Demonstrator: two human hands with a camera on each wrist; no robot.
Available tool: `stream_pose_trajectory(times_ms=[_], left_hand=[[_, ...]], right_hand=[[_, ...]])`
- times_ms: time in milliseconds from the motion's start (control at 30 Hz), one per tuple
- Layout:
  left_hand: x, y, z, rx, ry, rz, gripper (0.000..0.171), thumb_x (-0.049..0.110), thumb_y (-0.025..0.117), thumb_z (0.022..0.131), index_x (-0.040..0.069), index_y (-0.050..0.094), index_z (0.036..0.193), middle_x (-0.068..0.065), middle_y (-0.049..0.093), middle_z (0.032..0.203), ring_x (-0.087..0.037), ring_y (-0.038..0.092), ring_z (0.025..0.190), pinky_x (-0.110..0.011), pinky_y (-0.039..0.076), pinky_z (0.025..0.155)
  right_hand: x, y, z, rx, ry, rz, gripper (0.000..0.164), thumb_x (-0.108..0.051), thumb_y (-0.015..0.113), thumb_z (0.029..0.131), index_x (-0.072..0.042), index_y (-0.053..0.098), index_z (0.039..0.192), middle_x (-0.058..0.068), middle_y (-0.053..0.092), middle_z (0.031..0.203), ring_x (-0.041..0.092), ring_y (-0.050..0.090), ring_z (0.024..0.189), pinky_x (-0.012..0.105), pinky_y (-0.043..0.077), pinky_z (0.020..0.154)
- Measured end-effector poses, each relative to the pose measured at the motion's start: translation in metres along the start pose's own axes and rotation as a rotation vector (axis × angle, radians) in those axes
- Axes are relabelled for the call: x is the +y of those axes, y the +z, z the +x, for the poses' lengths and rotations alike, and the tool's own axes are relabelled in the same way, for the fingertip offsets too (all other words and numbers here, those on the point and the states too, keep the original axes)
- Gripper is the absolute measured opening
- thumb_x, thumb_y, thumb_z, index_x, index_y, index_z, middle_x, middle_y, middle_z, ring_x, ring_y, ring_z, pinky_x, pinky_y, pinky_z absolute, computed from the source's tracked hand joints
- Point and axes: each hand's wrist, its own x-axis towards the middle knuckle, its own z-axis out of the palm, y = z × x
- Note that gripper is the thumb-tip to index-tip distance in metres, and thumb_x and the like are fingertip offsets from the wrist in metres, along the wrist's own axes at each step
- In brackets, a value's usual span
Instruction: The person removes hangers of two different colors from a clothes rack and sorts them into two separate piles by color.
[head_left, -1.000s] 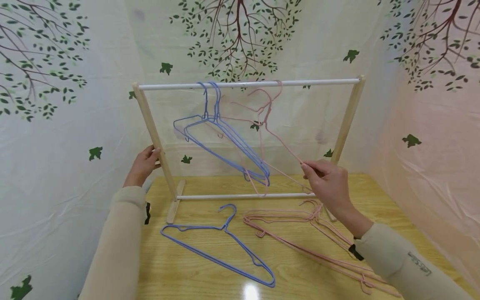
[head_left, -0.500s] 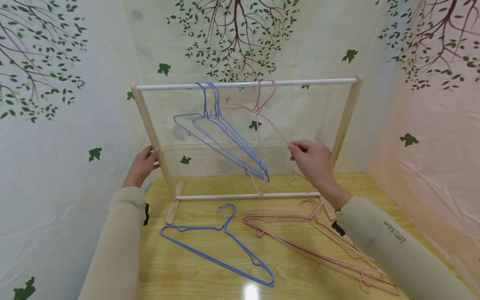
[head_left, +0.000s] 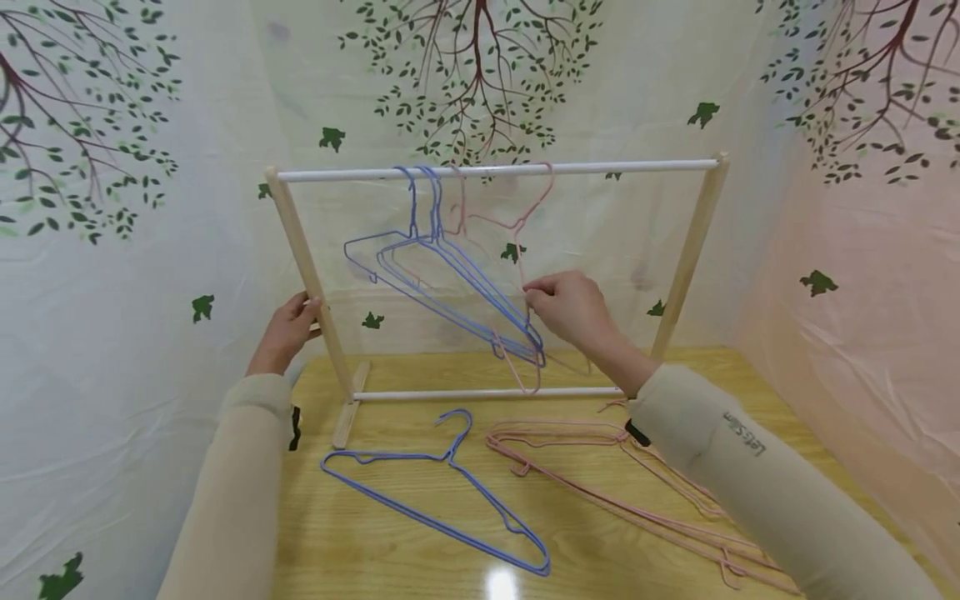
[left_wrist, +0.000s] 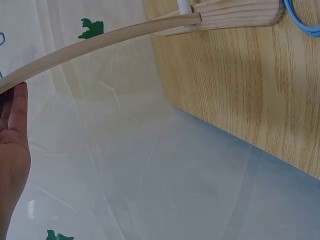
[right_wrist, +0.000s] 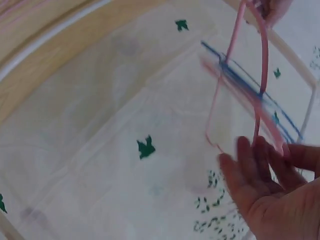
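Note:
My left hand (head_left: pixel 285 329) grips the left wooden post of a clothes rack (head_left: pixel 495 170), and in the left wrist view its fingers (left_wrist: pixel 18 112) meet the post from below. My right hand (head_left: pixel 573 312) pinches a pink wire hanger (head_left: pixel 462 204) by its shoulder, which is blurred in the right wrist view. That hanger's hook is on the white top rail, close to several blue hangers (head_left: pixel 480 279). A second pink hanger (head_left: pixel 534 207) hangs to the right, its side passing by my right fingertips.
On the wooden table (head_left: pixel 390 542) before the rack lies a blue hanger (head_left: pixel 442 457). Several pink hangers (head_left: pixel 555 482) lie overlapped to its right, partly under my right sleeve (head_left: pixel 720 450). A white lower bar (head_left: pixel 450 394) joins the rack's feet.
My right hand has moved left and slightly up, bringing the pink hanger's hook along the rail toward the blue ones. My left hand has stayed at the post.

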Motion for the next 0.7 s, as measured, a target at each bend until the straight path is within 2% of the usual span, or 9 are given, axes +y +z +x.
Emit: stream_pose_trajectory(times_ms=[67, 133, 167, 233, 333, 433, 533, 700], left_hand=[[0.009, 0.002, -0.007, -0.008, 0.0, -0.011, 0.057, 0.03, 0.033, 0.11, 0.002, 0.02, 0.158, -0.034, 0.04, 0.141, -0.041, 0.04, 0.131, -0.052, 0.038, 0.111], [0.015, 0.003, -0.011, -0.015, 0.0, -0.02, 0.056, 0.026, 0.033, 0.11, 0.0, 0.019, 0.157, -0.036, 0.039, 0.142, -0.043, 0.039, 0.132, -0.054, 0.036, 0.112], [0.016, 0.003, -0.012, -0.018, -0.001, -0.013, 0.056, 0.026, 0.032, 0.11, 0.0, 0.018, 0.157, -0.036, 0.039, 0.142, -0.044, 0.038, 0.132, -0.054, 0.036, 0.111], [0.013, 0.001, -0.01, -0.015, -0.002, 0.004, 0.057, 0.029, 0.033, 0.11, 0.001, 0.018, 0.158, -0.035, 0.039, 0.143, -0.044, 0.038, 0.133, -0.054, 0.037, 0.111], [0.0, -0.001, -0.003, 0.001, 0.004, 0.022, 0.06, 0.035, 0.034, 0.109, 0.004, 0.019, 0.158, -0.033, 0.041, 0.143, -0.042, 0.039, 0.134, -0.052, 0.039, 0.111], [-0.004, -0.002, -0.002, 0.01, 0.005, 0.027, 0.062, 0.04, 0.035, 0.108, 0.006, 0.021, 0.158, -0.032, 0.043, 0.142, -0.041, 0.041, 0.132, -0.05, 0.04, 0.11], [-0.002, -0.001, -0.005, 0.005, 0.004, 0.026, 0.062, 0.04, 0.035, 0.108, 0.007, 0.021, 0.159, -0.031, 0.042, 0.141, -0.041, 0.041, 0.133, -0.05, 0.039, 0.11], [0.011, 0.002, -0.014, -0.011, 0.005, 0.001, 0.057, 0.029, 0.034, 0.11, 0.002, 0.02, 0.158, -0.035, 0.039, 0.141, -0.044, 0.038, 0.134, -0.053, 0.037, 0.111]], right_hand=[[0.004, -0.006, 0.004, -0.057, 0.017, -0.029, 0.034, -0.026, 0.052, 0.103, -0.008, 0.07, 0.126, 0.011, 0.068, 0.123, 0.027, 0.062, 0.1, 0.042, 0.052, 0.083], [0.011, -0.012, 0.009, -0.085, 0.042, -0.018, 0.038, -0.031, 0.052, 0.104, -0.009, 0.067, 0.131, 0.012, 0.065, 0.128, 0.029, 0.057, 0.118, 0.049, 0.048, 0.099], [0.014, -0.014, 0.012, -0.09, 0.056, 0.008, 0.039, -0.033, 0.052, 0.104, -0.009, 0.066, 0.132, 0.012, 0.064, 0.128, 0.03, 0.056, 0.121, 0.051, 0.046, 0.102], [0.021, -0.014, 0.018, -0.09, 0.084, 0.093, 0.04, -0.033, 0.054, 0.104, -0.008, 0.065, 0.132, 0.013, 0.065, 0.126, 0.03, 0.057, 0.119, 0.051, 0.045, 0.104], [0.029, -0.008, 0.027, -0.098, 0.119, 0.213, 0.041, -0.034, 0.057, 0.103, -0.007, 0.064, 0.134, 0.014, 0.064, 0.126, 0.028, 0.058, 0.119, 0.051, 0.041, 0.109], [0.033, 0.001, 0.034, -0.118, 0.16, 0.306, 0.042, -0.033, 0.059, 0.102, -0.006, 0.062, 0.134, 0.014, 0.064, 0.127, 0.027, 0.059, 0.119, 0.05, 0.036, 0.114], [0.033, 0.009, 0.037, -0.138, 0.178, 0.354, 0.041, -0.033, 0.06, 0.101, -0.005, 0.064, 0.132, 0.014, 0.066, 0.124, 0.027, 0.061, 0.116, 0.047, 0.035, 0.114], [0.029, 0.016, 0.039, -0.138, 0.165, 0.421, 0.036, -0.029, 0.062, 0.1, -0.004, 0.068, 0.125, 0.008, 0.073, 0.108, 0.022, 0.066, 0.105, 0.041, 0.046, 0.103]])
